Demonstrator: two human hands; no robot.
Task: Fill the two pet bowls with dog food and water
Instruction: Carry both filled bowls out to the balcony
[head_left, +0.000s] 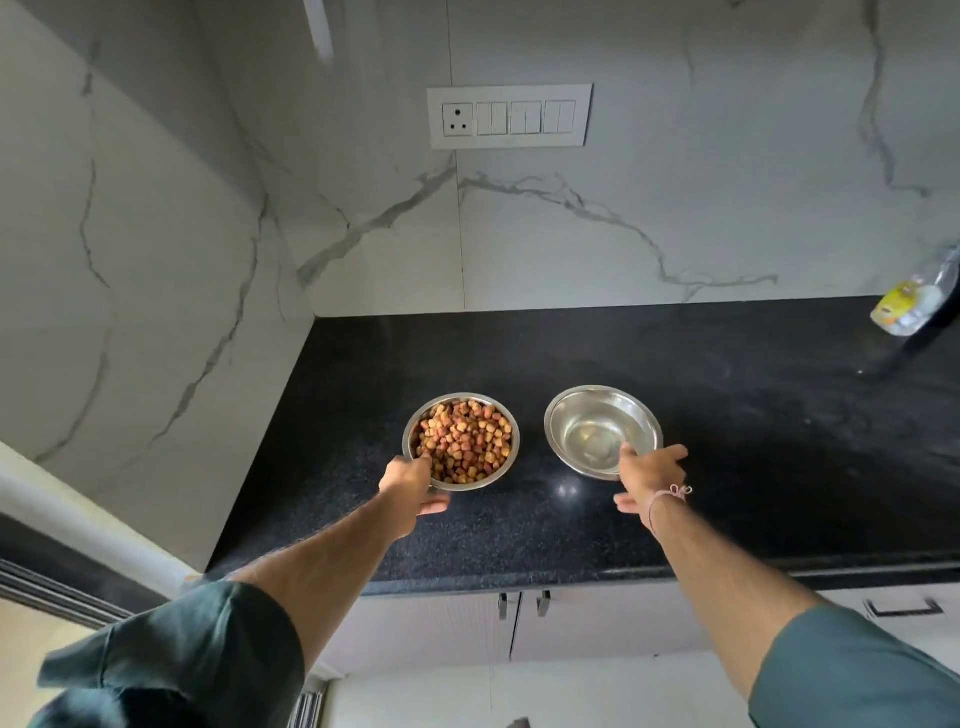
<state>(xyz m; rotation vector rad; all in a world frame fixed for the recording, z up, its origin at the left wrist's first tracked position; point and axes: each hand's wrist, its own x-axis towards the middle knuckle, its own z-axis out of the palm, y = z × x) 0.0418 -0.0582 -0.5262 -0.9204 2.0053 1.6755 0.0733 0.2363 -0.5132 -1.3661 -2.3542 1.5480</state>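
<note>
Both fills look done. The food bowl (515, 439) ahead of the left grip (410, 483) is heaped with brown kibble (467, 441), and the water bowl (547, 426) ahead of the right grip (649, 475) seems to hold clear water, though the shine makes the level hard to read. What is left, I judge, is only carrying or setting the bowls out. Each grip is closed on the near rim of its own bowl, thumb over the edge and fingers curled outside. Both bowls sit on the black tabletop (727, 415), side by side, not touching. A plastic bottle (914, 306) lies far right of the right grip.
</note>
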